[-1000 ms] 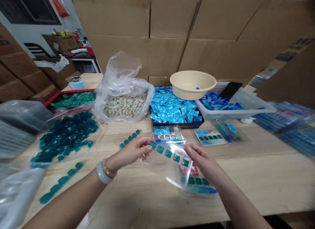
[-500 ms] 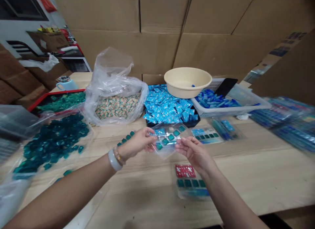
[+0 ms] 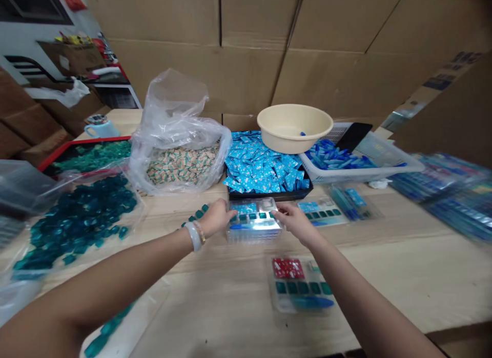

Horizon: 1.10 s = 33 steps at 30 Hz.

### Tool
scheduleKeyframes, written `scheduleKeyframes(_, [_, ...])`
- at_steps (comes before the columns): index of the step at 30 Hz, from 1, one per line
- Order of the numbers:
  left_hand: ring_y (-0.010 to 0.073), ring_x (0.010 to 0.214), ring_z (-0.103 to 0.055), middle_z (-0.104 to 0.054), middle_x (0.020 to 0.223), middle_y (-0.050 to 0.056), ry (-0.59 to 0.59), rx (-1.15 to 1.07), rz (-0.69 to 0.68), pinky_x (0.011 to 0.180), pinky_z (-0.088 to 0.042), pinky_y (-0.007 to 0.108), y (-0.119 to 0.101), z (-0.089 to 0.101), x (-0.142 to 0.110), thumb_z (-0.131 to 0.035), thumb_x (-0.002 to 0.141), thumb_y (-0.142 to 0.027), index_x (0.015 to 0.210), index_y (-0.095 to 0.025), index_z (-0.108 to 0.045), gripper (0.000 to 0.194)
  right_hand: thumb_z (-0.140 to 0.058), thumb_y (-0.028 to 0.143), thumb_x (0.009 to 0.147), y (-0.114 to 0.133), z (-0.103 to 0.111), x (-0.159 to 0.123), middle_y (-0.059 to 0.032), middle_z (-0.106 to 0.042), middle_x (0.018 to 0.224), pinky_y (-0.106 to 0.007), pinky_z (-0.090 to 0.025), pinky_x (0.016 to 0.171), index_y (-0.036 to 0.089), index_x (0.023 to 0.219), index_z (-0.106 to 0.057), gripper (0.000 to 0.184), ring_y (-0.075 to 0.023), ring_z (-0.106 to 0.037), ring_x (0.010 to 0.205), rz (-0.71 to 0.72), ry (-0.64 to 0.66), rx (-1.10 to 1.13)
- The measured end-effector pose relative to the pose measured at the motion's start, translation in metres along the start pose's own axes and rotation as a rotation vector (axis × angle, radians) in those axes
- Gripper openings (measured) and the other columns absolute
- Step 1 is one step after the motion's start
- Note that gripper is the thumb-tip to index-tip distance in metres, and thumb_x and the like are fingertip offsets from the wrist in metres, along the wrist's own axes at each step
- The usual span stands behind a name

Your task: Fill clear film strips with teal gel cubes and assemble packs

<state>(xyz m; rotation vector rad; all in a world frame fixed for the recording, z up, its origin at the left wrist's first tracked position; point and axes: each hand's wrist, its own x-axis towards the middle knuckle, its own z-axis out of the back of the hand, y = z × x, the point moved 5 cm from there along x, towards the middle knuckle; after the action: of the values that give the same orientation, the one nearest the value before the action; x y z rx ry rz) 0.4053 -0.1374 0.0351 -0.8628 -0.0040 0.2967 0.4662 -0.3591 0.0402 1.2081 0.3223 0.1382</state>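
Observation:
Both my hands reach forward to a small stack of clear packets [image 3: 254, 224] lying on the wooden table in front of the black tray. Each packet shows teal squares and a blue strip. My left hand [image 3: 217, 217], with a pale bangle on the wrist, grips the stack's left edge. On the stack's right edge rests my right hand [image 3: 295, 222], fingers curled onto the top packet. Nearer me lies another clear packet [image 3: 300, 286] with a red card, teal squares and a blue piece. A short row of loose teal squares [image 3: 197, 214] lies just left of my left hand.
A black tray of blue sachets [image 3: 265, 168], a cream basin [image 3: 294, 126], a white basket of blue sticks [image 3: 346, 158] and a clear bag of pale sachets [image 3: 180, 163] stand behind. Teal squares on plastic [image 3: 80, 214] spread at left. Cardboard walls rise at the back.
My hands held a clear packet with teal squares up in the air; they have moved forward and down and set it onto the stack by the black tray.

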Motion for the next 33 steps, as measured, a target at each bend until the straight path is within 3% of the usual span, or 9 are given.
scheduleKeyframes(2, [0.0146,0.059,-0.049,-0.05,0.06,0.0,-0.02,-0.007,-0.054,0.058,-0.035,0.025,-0.004,0.0,-0.007,-0.06,0.065,-0.031,0.077,-0.014,-0.054,0.022,-0.064,0.04,0.056,-0.001,0.0,-0.003,0.0021,-0.054,0.058,-0.022,-0.029,0.043,0.018,0.073,-0.062,0.027,-0.0096,-0.042,0.048,-0.053,-0.041,0.124])
scheduleKeyframes(6, [0.0133,0.069,-0.05,-0.052,0.074,0.001,-0.146,-0.126,-0.162,0.064,-0.038,0.024,-0.017,0.01,-0.015,-0.059,0.065,-0.023,0.102,-0.014,-0.049,0.039,-0.068,0.039,0.053,-0.006,0.002,-0.004,0.0026,-0.054,0.066,-0.021,-0.031,0.047,0.019,0.073,-0.058,0.03,-0.0095,-0.044,0.055,-0.094,-0.104,0.326])
scheduleKeyframes(11, [0.0136,0.065,-0.05,-0.054,0.067,0.0,0.043,-0.231,0.033,0.063,-0.039,0.025,-0.012,-0.001,-0.009,-0.058,0.062,-0.019,0.081,-0.012,-0.057,0.02,-0.07,0.038,0.05,-0.011,0.002,-0.001,0.0032,-0.053,0.064,-0.022,-0.032,0.051,0.018,0.07,-0.057,0.031,-0.0092,-0.044,0.056,-0.115,-0.098,0.376])
scheduleKeyframes(19, [0.0105,0.07,-0.048,-0.052,0.079,0.001,-0.089,-0.616,0.058,0.065,-0.039,0.022,-0.04,0.01,-0.017,-0.064,0.056,-0.016,0.096,-0.014,-0.053,0.041,-0.068,0.037,0.053,-0.017,0.005,-0.006,0.0044,-0.053,0.065,-0.023,-0.033,0.053,0.02,0.07,-0.056,0.027,-0.0088,-0.044,0.055,-0.016,-0.174,0.481])
scheduleKeyframes(25, [0.0069,0.061,-0.047,-0.049,0.071,-0.002,0.104,-0.957,0.142,0.057,-0.037,0.019,-0.061,0.002,-0.017,-0.06,0.064,-0.012,0.111,-0.015,-0.041,0.051,-0.067,0.026,0.056,0.006,0.015,-0.005,0.0052,-0.052,0.065,-0.021,-0.037,0.061,0.021,0.066,-0.054,0.017,-0.0088,-0.047,0.061,0.092,-0.273,0.59])
scheduleKeyframes(27, [0.0061,0.059,-0.047,-0.049,0.069,-0.003,0.166,-1.032,0.134,0.055,-0.035,0.018,-0.07,0.001,-0.015,-0.06,0.064,-0.012,0.112,-0.016,-0.042,0.051,-0.066,0.026,0.057,0.02,0.02,-0.005,0.0051,-0.054,0.066,-0.023,-0.039,0.061,0.022,0.069,-0.054,0.017,-0.0102,-0.05,0.063,0.032,-0.193,0.655])
scheduleKeyframes(29, [0.0056,0.058,-0.046,-0.049,0.068,-0.003,0.212,-1.066,0.118,0.054,-0.035,0.018,-0.078,-0.001,-0.016,-0.061,0.064,-0.011,0.11,-0.016,-0.044,0.05,-0.064,0.027,0.059,0.031,0.025,-0.008,0.004,-0.058,0.073,-0.025,-0.041,0.059,0.024,0.078,-0.055,0.021,-0.0131,-0.054,0.066,-0.061,-0.035,0.686])
scheduleKeyframes(33, [0.0067,0.059,-0.048,-0.052,0.069,-0.003,0.28,-1.078,0.142,0.055,-0.036,0.02,-0.084,-0.014,-0.023,-0.062,0.064,-0.011,0.108,-0.017,-0.046,0.047,-0.059,0.027,0.062,0.034,0.039,-0.019,0.0009,-0.062,0.079,-0.028,-0.044,0.058,0.025,0.091,-0.057,0.03,-0.0172,-0.058,0.071,-0.141,0.179,0.619])
